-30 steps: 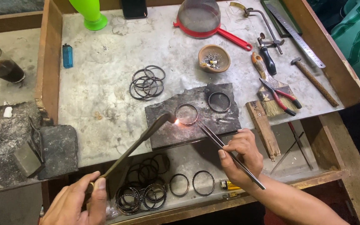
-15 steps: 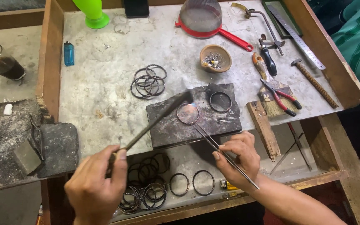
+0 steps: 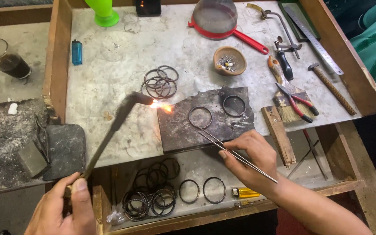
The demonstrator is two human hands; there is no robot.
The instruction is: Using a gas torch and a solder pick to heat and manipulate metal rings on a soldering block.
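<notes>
My left hand (image 3: 64,208) grips the lower end of a long torch (image 3: 109,132) that slants up to the right; its lit tip throws a small flame (image 3: 162,105) at the left edge of a dark soldering slab (image 3: 179,130). My right hand (image 3: 251,159) holds long metal tweezers (image 3: 216,141) whose tips touch a metal ring (image 3: 200,117) lying on the slab. A second ring (image 3: 233,105) lies on the slab's far right corner.
A pile of rings (image 3: 159,82) lies behind the slab, and more rings (image 3: 153,193) lie in the lower tray beside a yellow lighter (image 3: 245,192). A bowl (image 3: 229,60), red-handled sieve (image 3: 223,17), pliers (image 3: 294,102), brush (image 3: 290,111), hammer (image 3: 329,87), ruler and wooden block stand at right. Blue lighter (image 3: 76,52) at left.
My left hand has pulled the torch back to the left, so the flame moved off the ring to the slab's left edge. The right hand with the tweezers stays at the ring.
</notes>
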